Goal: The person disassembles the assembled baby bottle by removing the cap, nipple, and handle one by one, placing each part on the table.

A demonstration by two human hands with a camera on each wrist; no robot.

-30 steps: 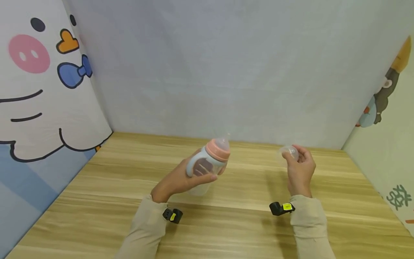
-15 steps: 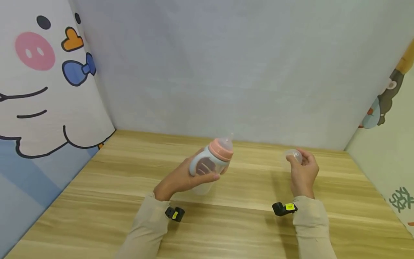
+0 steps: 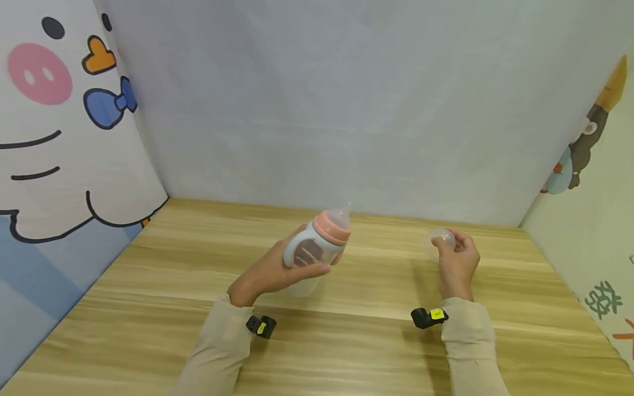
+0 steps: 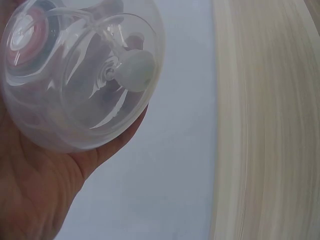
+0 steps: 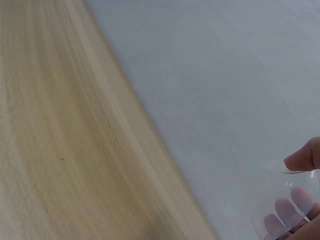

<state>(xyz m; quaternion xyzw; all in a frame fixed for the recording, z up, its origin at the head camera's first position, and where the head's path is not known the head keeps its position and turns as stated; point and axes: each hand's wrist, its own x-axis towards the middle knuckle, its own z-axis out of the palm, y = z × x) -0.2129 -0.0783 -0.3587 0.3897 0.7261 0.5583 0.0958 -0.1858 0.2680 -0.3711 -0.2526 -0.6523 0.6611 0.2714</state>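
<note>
A clear baby bottle (image 3: 308, 254) with a pink collar, a see-through nipple and a pale blue handle leans to the right, its nipple end up. My left hand (image 3: 277, 270) grips it round the middle, thumb along the near side. In the left wrist view the base of the bottle (image 4: 100, 85) faces the camera, and a straw with a whitish weight shows inside. Off to the right, my right hand (image 3: 458, 263) pinches a clear dome-shaped cap (image 3: 441, 242) between thumb and fingers. Fingertips show through the cap (image 5: 280, 200) in the right wrist view.
Both hands are over a wood-grain table (image 3: 356, 352). A pale grey wall sheet (image 3: 346, 110) rises along its far edge. Cartoon-printed panels stand at the left (image 3: 74, 154) and right (image 3: 594, 220) sides. A small black camera sits on each wrist.
The whole head view shifts slightly right, then back left. Both hands keep their holds on the bottle and the cap, with hardly any movement over the table.
</note>
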